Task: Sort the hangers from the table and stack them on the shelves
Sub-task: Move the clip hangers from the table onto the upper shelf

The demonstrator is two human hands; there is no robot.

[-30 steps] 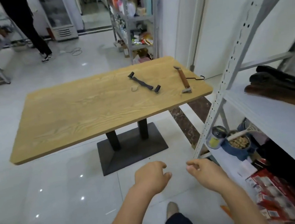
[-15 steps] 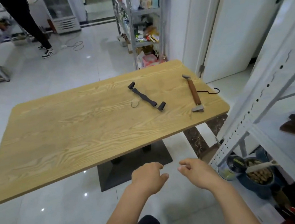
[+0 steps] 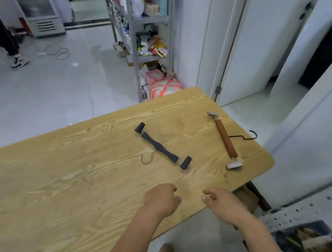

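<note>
Hangers are what is left to sort, and two lie flat on the right half of the surface (image 3: 43, 193), well apart from each other. The dark hanger (image 3: 162, 149) sits to the left, a slim dark bar lying slantwise with a dark clip at each end and a thin wire hook curling out on its left side. The brown hanger (image 3: 225, 139) lies near the right edge, a wooden bar with a pale metal clip at either end, and its black hook pokes out past the edge into the air.

The step in hand looks like the reach for a pick-up, with neither hanger touched yet. The left hand (image 3: 162, 201) hovers over the near part of the surface with fingers loosely curled and holding nothing, short of the dark hanger's near clip. The right hand (image 3: 223, 204) hangs beside it near the surface's front edge, also loosely curled and empty, nearer the brown hanger's near clip.

The next move likely calls for each hand to go forward and close on a bar at its middle, so the clips do not swing. The overhanging hook could snag on the edge if the brown hanger is dragged, so a lift is safer. A turn right to the shelf (image 3: 317, 209) would then follow
</note>
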